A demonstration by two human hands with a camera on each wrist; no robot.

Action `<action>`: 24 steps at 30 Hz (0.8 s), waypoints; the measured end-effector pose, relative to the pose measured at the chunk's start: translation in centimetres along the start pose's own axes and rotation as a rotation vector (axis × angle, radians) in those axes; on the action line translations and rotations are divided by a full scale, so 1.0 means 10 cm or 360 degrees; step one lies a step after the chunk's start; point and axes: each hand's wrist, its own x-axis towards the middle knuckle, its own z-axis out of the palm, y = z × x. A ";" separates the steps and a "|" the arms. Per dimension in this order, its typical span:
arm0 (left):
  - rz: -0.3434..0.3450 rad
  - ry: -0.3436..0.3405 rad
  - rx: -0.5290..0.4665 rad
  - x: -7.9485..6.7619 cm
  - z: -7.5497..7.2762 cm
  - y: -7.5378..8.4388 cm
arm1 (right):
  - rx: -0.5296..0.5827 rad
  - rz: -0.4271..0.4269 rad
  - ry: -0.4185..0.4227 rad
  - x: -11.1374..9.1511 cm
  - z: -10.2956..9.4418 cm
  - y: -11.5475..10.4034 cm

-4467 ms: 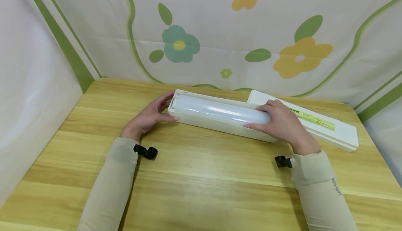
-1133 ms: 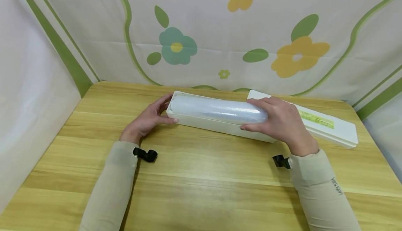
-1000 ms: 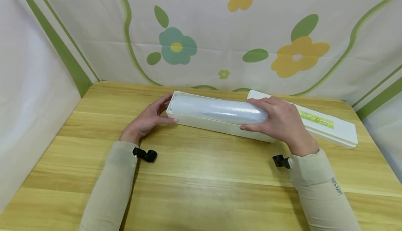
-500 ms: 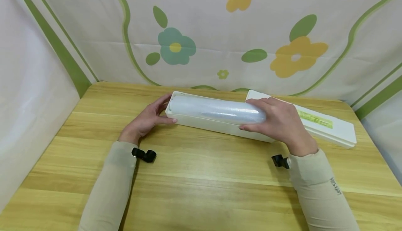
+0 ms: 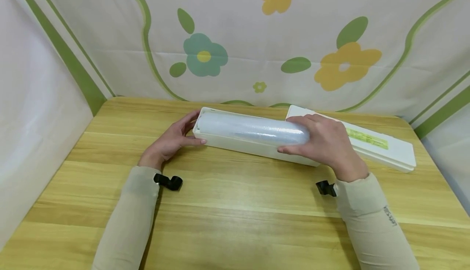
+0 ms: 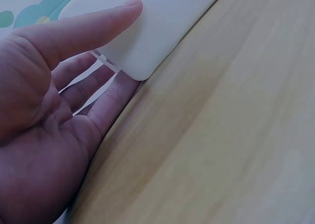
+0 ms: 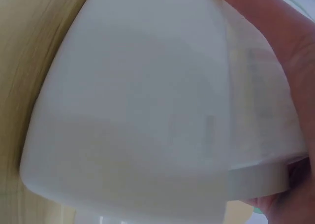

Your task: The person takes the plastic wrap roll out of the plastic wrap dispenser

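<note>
A long white cling film box (image 5: 238,145) lies uncovered on the table. In it sits a shiny roll of cling film (image 5: 253,128), its right end standing higher than its left. My left hand (image 5: 170,141) holds the box's left end, thumb on the front wall and fingers behind the end; the left wrist view shows the thumb on the box wall (image 6: 142,42). My right hand (image 5: 324,141) grips the roll's right end from above, and hides it in the head view. In the right wrist view the roll (image 7: 261,101) shows above the box wall (image 7: 133,96).
Behind my right hand, a white lid (image 5: 394,149) with a yellow-green label lies aslant on the wooden table (image 5: 235,221). A flower-patterned cloth (image 5: 235,29) hangs right behind the table's back edge. Black wrist mounts (image 5: 170,182) stick out from both sleeves.
Since the oldest frame, the roll's right end has risen in my right hand, now covering part of the box's back rim. Over the last second only the view shifts slightly.
</note>
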 end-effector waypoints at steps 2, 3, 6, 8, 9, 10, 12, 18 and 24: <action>-0.0002 0.0003 -0.0002 0.00 0.00 0.00 | 0.0012 -0.0017 0.0022 0.00 0.00 0.01; -0.0001 0.0003 -0.0003 0.00 0.00 0.00 | 0.0012 -0.0030 0.0036 0.00 0.00 0.02; 0.0006 0.0011 -0.0008 0.01 0.00 0.00 | 0.0010 -0.0075 0.0088 0.00 0.01 0.03; 0.0012 0.0015 -0.0008 0.01 0.00 -0.01 | 0.0013 -0.0095 0.0114 0.00 0.01 0.04; 0.0015 0.0020 -0.0009 0.01 0.00 -0.01 | 0.0017 -0.0103 0.0125 0.00 0.00 0.04; 0.0017 0.0026 -0.0009 0.01 0.00 -0.01 | 0.0026 -0.0110 0.0138 0.00 0.00 0.04; 0.0023 0.0032 -0.0003 0.01 0.00 -0.01 | 0.0045 -0.0116 0.0160 0.00 -0.01 0.04; 0.0033 0.0017 0.0004 0.02 0.01 -0.01 | 0.0090 -0.0108 0.0213 -0.03 -0.05 0.07; 0.0027 0.0011 -0.0025 0.01 0.00 -0.02 | 0.0180 -0.0098 0.0297 -0.03 -0.11 0.08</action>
